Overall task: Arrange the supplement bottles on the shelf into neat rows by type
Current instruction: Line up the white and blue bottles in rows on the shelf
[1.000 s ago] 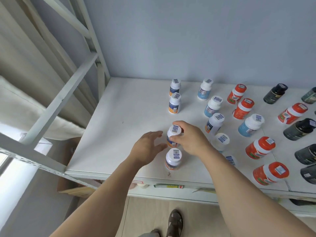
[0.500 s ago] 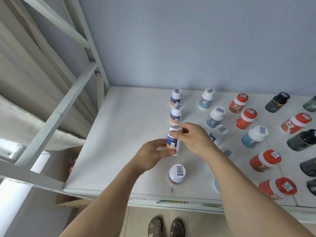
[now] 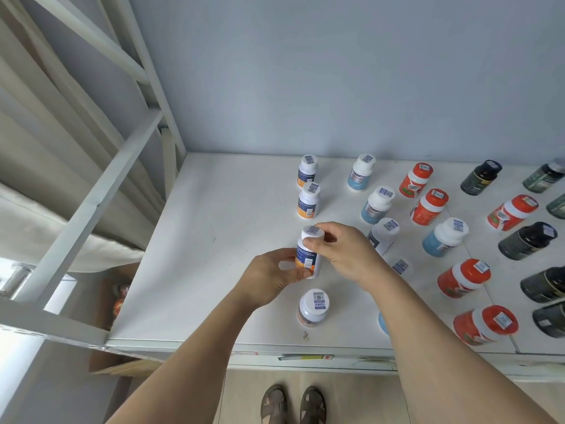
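— Bottle [image 3: 308, 255] in question: a smooth white plastic cylinder with a blue-and-orange label and a round white cap that carries a small code sticker. Where does it sit?

— On the white shelf [image 3: 214, 240], third in the leftmost column, in line with two like bottles [image 3: 308, 199] behind it and one [image 3: 313, 307] nearer the front edge. Its long axis runs upright, cap up, leaning very slightly to the right.

— And the hands?

— Left hand [image 3: 272, 280] curls round the lower body, thumb across the label. Right hand [image 3: 345, 252] pinches the cap from the right, fingers bent over its rim.

— What differs from half a second ago?

— Little. Both hands keep the same hold, and the bottle stands in the same spot of the column; the label now faces the camera a touch more squarely.

— The neighbours?

— Blue-labelled white bottles [image 3: 376, 205] form the next column, then glossy orange-red bottles [image 3: 428, 206] with red caps, then dark green-black ones [image 3: 480, 178] at the far right. Two more white bottles are partly hidden behind the right forearm. The shelf is matte, with a pale metal frame [image 3: 91, 206] at the left.
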The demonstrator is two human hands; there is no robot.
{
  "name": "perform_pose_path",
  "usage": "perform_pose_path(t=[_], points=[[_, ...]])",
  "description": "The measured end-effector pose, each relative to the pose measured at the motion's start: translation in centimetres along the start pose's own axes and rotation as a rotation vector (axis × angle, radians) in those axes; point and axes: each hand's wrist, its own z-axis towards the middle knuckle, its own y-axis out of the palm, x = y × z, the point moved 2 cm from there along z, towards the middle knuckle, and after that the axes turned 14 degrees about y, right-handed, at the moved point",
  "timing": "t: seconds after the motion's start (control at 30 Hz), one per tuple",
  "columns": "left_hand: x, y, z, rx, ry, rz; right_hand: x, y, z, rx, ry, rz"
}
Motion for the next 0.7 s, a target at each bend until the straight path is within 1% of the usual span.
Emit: perform_pose_path(t=[0.13,0.23,0.37,0.5,0.63,0.7], points=[[-1.0,-0.6,0.4,-0.018,0.048,0.291,1.1,0.3,-0.2,-0.032,0.011,-0.009],[-1.2,-0.9,0.5,-0.038,0.061,0.400,1.7,0.8,-0.5,-0.044,0.010,-0.021],[-1.1,-1.3,0.6,-0.051,0.089,0.451,2.1,1.2,-0.6,-0.038,0.046,-0.043],[-1.0,-1.9,1.1,-0.036,0.087,0.421,2.1,1.1,-0.6,-0.040,0.084,-0.048],[-0.9,-2.5,2.2,-0.015,0.093,0.378,0.2,0.1,-0.8,-0.127,0.109,-0.036],[-0.7,-2.9,2.9,0.006,0.088,0.360,-1.2,-0.7,0.0,-0.083,0.083,0.016]])
